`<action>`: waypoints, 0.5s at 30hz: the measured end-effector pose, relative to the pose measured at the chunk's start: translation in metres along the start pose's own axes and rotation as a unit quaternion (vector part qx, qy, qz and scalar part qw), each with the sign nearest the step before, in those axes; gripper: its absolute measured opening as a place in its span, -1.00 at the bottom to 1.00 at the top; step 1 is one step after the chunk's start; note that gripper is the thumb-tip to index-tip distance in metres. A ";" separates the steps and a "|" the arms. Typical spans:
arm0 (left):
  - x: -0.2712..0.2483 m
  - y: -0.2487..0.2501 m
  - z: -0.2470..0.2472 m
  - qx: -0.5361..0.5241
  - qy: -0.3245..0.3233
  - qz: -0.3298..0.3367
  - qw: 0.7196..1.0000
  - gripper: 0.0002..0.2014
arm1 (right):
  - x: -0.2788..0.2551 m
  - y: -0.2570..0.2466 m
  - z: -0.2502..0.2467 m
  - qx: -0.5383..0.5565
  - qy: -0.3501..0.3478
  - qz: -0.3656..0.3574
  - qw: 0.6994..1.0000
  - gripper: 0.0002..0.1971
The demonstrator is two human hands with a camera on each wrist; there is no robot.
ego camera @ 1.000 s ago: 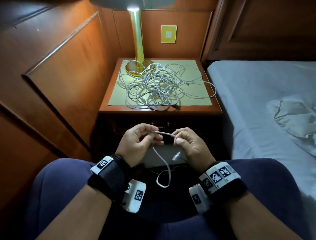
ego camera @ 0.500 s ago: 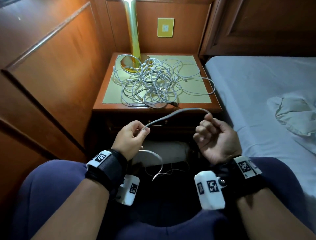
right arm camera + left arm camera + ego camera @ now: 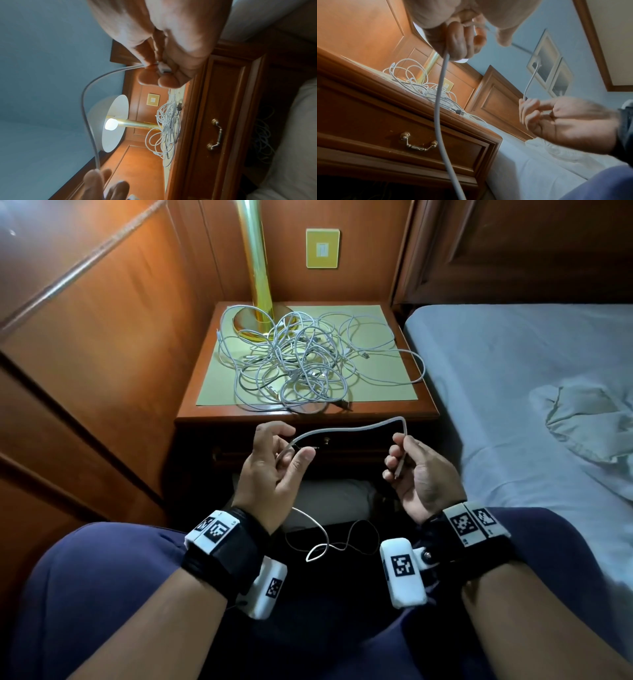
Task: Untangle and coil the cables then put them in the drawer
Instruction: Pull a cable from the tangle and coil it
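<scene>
The hands have drawn apart since a second ago: then they met at the middle with only a short bit of cable between them, and now a long arc spans from one to the other. That reads as measuring out the first loop, so coiling of this cable is only starting.

The left hand (image 3: 270, 463) has a narrow grip, thumb and forefinger pinching the cable (image 3: 346, 430) where it bends down past the palm. The right hand (image 3: 416, 474) holds the other end, fingers curled round it with the plug (image 3: 163, 68) tucked against them.

The cable is thin, pale grey and limp. It rises from the left grip, arches over and drops into the right, while its slack tail hangs between the knees.

The tangle (image 3: 301, 364) has not been touched: many white loops heaped on the worktop (image 3: 308, 414), round the lamp (image 3: 258, 278) base, 1 loop trailing right toward the bed (image 3: 513, 364). The drawer (image 3: 412, 129) below is closed.
</scene>
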State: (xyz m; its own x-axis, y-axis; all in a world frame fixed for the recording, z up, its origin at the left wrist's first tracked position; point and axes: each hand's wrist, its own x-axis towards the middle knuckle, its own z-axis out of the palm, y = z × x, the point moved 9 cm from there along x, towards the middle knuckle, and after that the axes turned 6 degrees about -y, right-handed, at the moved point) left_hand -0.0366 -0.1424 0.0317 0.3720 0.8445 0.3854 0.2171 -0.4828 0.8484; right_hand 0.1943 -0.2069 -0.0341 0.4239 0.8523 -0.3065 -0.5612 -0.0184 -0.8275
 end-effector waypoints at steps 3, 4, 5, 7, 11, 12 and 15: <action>0.003 -0.013 -0.003 -0.084 -0.006 -0.038 0.996 -0.64 | 0.001 0.011 -0.014 -0.005 0.040 0.054 0.998 -0.77; 0.004 -0.017 -0.005 -0.117 0.000 -0.051 0.992 -0.68 | 0.001 0.013 -0.014 0.001 0.041 0.065 0.997 -0.77; 0.005 -0.020 -0.008 -0.138 0.008 -0.060 0.989 -0.73 | 0.000 0.015 -0.014 0.007 0.041 0.072 0.997 -0.78; 0.008 -0.021 -0.016 -0.118 0.039 -0.066 0.990 -0.85 | -0.001 0.015 -0.011 0.011 0.034 0.076 0.996 -0.79; 0.006 -0.031 -0.037 0.027 0.111 -0.082 0.990 -0.95 | -0.005 0.012 0.003 0.026 -0.012 0.070 0.997 -0.81; 0.006 -0.037 -0.038 0.057 0.103 -0.096 0.988 -0.95 | -0.006 0.010 0.007 0.028 -0.028 0.063 0.997 -0.82; 0.007 -0.048 -0.026 0.147 0.026 -0.124 0.981 -0.94 | -0.009 0.003 0.018 0.017 -0.072 0.034 0.997 -0.84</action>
State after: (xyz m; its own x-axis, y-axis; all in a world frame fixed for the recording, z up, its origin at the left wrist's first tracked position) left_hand -0.0679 -0.1070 0.0030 0.2307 0.9512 0.2052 0.5487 -0.3013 0.7798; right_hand 0.1761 -0.2051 -0.0249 0.2788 0.9158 -0.2892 -0.6103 -0.0635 -0.7896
